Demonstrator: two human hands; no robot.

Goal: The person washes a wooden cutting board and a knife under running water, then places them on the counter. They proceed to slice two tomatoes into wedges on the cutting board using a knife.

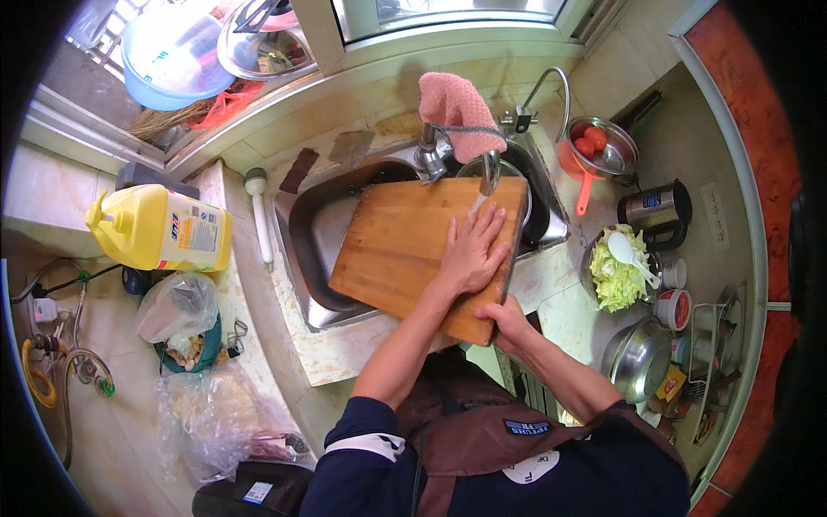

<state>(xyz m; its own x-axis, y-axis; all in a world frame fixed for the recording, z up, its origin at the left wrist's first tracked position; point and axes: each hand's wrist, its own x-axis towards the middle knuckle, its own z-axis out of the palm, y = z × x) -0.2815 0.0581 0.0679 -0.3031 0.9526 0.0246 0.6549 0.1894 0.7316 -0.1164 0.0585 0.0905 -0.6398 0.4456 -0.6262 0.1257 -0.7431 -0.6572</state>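
Observation:
A wooden cutting board [394, 239] lies tilted over the stainless-steel double sink [316, 316], in front of me. My left hand [475, 252] rests flat on its upper face, fingers slightly spread. At the near right edge, my right hand [510, 323] grips the board, thumb on top and the other fingers hidden beneath. The curved faucet spout [492, 171] ends just above my left fingertips, and what looks like a thin stream of water falls onto the wood. A pink cloth [455, 110] drapes over the faucet. Part of a round vessel shows behind the board in the right basin.
Right of the sink stand a red-handled strainer [582, 194] by tomatoes, a metal kettle [656, 207], shredded cabbage [614, 278] with a white spoon, and metal bowls [639, 362]. On the left are a yellow detergent jug [161, 226], a white stick-like tool [260, 213] and plastic bags [213, 413].

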